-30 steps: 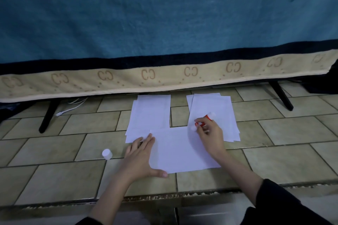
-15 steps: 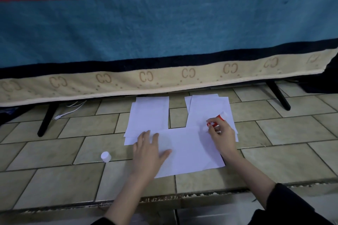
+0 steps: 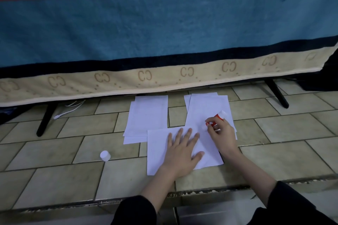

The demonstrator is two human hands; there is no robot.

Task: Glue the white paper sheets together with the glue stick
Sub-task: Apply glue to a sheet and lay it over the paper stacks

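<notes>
Down on the tiled floor (image 3: 76, 128), a left hand (image 3: 182, 149) presses flat, fingers spread, on a white paper sheet (image 3: 159, 153) while the right hand (image 3: 220, 133) grips a red glue stick (image 3: 214, 119) at its far edge.

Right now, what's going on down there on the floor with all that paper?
A person is gluing paper. The left hand presses flat on the front sheet on the tiled floor, while the right hand grips a red glue stick at that sheet's far right corner. Its white cap lies to the left. Two more paper stacks lie behind.
</notes>
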